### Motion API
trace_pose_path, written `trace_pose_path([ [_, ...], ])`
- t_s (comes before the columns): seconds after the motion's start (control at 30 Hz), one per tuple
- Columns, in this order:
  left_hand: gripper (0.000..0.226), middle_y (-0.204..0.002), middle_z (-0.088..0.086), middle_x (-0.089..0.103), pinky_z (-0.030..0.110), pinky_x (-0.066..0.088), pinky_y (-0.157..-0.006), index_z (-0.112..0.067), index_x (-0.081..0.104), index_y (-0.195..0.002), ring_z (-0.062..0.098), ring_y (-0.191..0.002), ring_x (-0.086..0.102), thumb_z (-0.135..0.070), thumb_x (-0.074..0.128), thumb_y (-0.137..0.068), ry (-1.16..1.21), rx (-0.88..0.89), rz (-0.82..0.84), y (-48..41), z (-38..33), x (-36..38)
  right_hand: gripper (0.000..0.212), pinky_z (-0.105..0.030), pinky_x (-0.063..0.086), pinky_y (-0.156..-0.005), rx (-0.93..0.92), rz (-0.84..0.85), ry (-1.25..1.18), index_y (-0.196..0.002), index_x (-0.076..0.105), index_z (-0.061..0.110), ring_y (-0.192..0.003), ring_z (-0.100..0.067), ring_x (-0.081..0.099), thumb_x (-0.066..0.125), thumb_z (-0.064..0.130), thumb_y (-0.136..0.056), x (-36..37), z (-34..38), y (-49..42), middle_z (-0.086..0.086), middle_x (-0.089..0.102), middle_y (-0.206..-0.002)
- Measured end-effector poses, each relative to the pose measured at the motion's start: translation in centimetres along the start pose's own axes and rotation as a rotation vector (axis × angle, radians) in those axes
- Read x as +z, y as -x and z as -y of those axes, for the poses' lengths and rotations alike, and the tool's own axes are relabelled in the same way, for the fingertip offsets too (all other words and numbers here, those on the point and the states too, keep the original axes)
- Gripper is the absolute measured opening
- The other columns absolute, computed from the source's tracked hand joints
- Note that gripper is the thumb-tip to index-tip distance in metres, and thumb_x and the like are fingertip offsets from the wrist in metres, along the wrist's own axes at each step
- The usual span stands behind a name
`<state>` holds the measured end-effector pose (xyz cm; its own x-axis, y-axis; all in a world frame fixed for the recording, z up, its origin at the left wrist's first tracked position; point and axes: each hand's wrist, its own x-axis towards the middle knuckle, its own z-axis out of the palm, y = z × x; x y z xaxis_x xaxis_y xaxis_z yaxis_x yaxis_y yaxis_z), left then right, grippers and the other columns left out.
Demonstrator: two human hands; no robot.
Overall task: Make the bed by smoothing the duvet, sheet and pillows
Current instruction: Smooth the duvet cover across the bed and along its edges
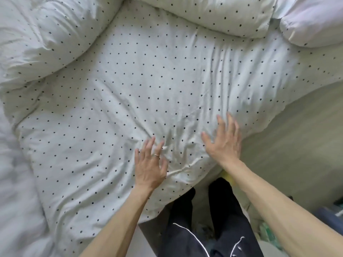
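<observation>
A white sheet (141, 76) with small black dots covers the mattress and fills most of the view, creased near the front edge. My left hand (150, 164), a ring on one finger, lies on the sheet near the front edge with fingers spread. My right hand (223, 140) rests flat and open on the sheet to the right, close to the mattress edge. The dotted duvet (42, 38) is bunched in a heap at the upper left. A dotted pillow (219, 13) lies along the top, and a plain white pillow (315, 21) sits at the top right.
Plain white bedding (16, 182) hangs down the left side. A pale wall or floor surface (300, 145) lies to the right of the bed. My dark-trousered legs (204, 219) stand against the front edge. Dark and green clutter (334, 214) sits at the lower right.
</observation>
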<state>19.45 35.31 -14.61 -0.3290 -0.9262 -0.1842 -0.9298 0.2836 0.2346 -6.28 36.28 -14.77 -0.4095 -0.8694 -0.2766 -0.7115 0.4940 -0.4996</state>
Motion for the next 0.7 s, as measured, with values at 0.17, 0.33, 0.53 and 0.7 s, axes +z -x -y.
trace_pose_path([
  [0.17, 0.081, -0.159, -0.017, -0.034, 0.078, 0.008, -0.109, -0.058, -0.019, -0.147, 0.018, -0.151, -0.022, -0.085, 0.024, -0.084, -0.087, -0.403, 0.446, 4.3, 6.3, 0.1, 0.095, -0.076, -0.01, -0.113, -0.443, 0.494, 0.395, -0.157, -0.013, 0.05, -0.149, -0.033, -0.036, 0.039, 0.083, -0.085, 5.7, 4.9, 2.8, 0.001, -0.038, -0.163],
  [0.33, 0.099, -0.154, -0.016, -0.042, 0.082, 0.015, -0.101, -0.058, -0.028, -0.143, 0.019, -0.148, -0.03, -0.092, 0.034, -0.073, -0.2, -0.412, 0.707, 9.8, 9.7, 0.0, 0.086, -0.089, 0.012, -0.1, 0.154, 0.872, 0.717, -0.153, -0.015, 0.056, -0.15, -0.054, -0.009, 0.047, 0.026, -0.101, 5.0, -1.4, 3.2, 0.0, -0.038, -0.163],
  [0.53, 0.087, -0.152, 0.008, 0.016, 0.056, 0.048, -0.094, -0.034, 0.013, -0.15, 0.034, -0.136, 0.019, -0.047, 0.066, -0.082, -0.192, -0.507, 0.716, 6.4, 6.6, -0.1, 0.037, -0.044, 0.043, -0.093, -0.218, 0.632, 0.683, -0.127, 0.061, 0.017, -0.118, -0.033, 0.052, 0.045, 0.033, -0.098, 3.7, 9.8, 0.4, -0.012, 0.057, -0.136],
  [0.7, 0.032, -0.124, 0.011, 0.063, 0.043, 0.051, -0.091, -0.016, 0.059, -0.115, 0.032, -0.111, 0.06, -0.027, 0.042, -0.089, 0.011, -0.289, 0.895, 0.9, 3.4, -1.2, 0.076, -0.065, 0.01, -0.12, -0.506, 0.417, 0.457, -0.16, 0.015, 0.041, -0.156, -0.036, -0.007, 0.053, 0.032, -0.095, 4.2, 10.4, -1.0, -0.005, -0.012, -0.171],
])
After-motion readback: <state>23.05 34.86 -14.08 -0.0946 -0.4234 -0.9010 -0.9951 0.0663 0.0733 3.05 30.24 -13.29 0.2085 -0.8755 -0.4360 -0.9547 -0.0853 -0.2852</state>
